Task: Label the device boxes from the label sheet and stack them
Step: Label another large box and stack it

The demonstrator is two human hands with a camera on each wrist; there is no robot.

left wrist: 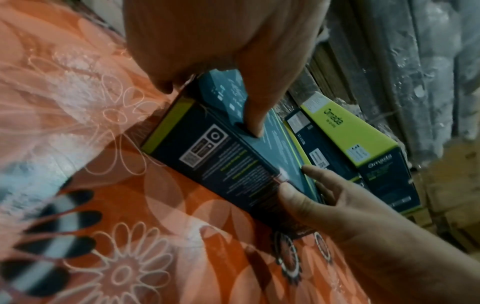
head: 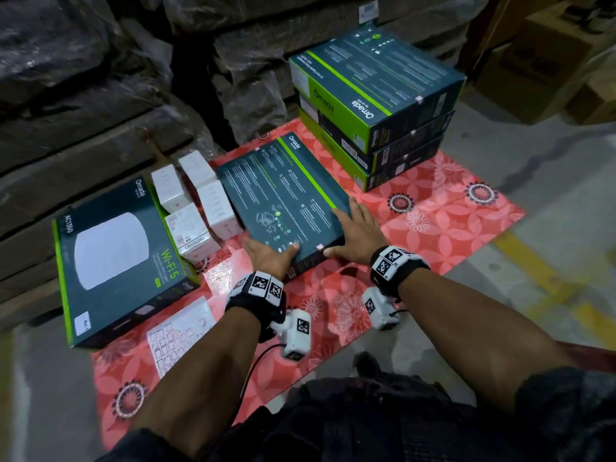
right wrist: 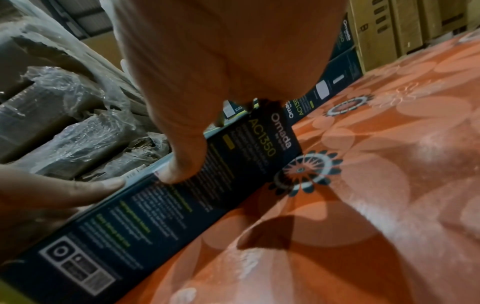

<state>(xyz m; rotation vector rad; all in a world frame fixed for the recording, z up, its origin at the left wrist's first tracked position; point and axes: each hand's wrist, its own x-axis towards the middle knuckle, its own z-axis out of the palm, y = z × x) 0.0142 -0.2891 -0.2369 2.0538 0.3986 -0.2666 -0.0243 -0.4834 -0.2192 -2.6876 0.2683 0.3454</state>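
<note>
A flat dark teal device box point(head: 283, 198) lies back side up on the red floral mat point(head: 433, 208). My left hand point(head: 276, 256) grips its near left corner, thumb point(left wrist: 255, 123) on top. My right hand point(head: 346, 233) holds the near right corner, fingers over the top edge and thumb point(right wrist: 179, 170) against the front side. A small pale label point(head: 319, 247) sits on the near edge between my hands. The label sheet point(head: 180, 331) lies on the mat at the near left. Three like boxes form a stack point(head: 376, 95) at the back right.
Another device box point(head: 113, 258) lies face up at the left, partly off the mat. Several small white boxes point(head: 196, 201) stand between it and the held box. Wrapped bundles point(head: 100, 78) wall off the back. Bare concrete floor point(head: 533, 261) lies to the right.
</note>
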